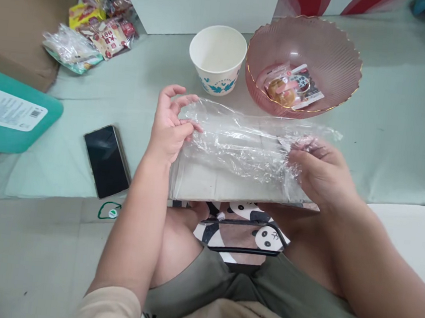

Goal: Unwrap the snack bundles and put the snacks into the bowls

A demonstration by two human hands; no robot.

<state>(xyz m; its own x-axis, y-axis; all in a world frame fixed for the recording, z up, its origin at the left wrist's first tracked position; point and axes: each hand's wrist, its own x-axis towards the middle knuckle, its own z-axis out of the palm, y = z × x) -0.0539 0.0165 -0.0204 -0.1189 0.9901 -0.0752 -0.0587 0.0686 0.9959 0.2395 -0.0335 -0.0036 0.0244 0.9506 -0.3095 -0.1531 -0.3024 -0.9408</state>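
Observation:
A flat pale box (213, 182) lies across my lap, its upper part covered by crinkled clear plastic film (237, 141). My left hand (170, 127) pinches the film's left edge between thumb and forefinger, the other fingers curled above it. At the right end my right hand (319, 170) grips the film and the box, its fingers partly under the plastic. Behind the box stand a white paper cup (217, 58) with blue leaf print and a pink ribbed bowl (304, 65) that holds a wrapped snack (292, 86).
A black phone (106, 160) lies face up to the left on the pale green cloth. Farther left are a teal package (8, 117), a cardboard box (23, 12) and several snack packets (93, 22). A panda-print bag (243, 228) sits between my knees.

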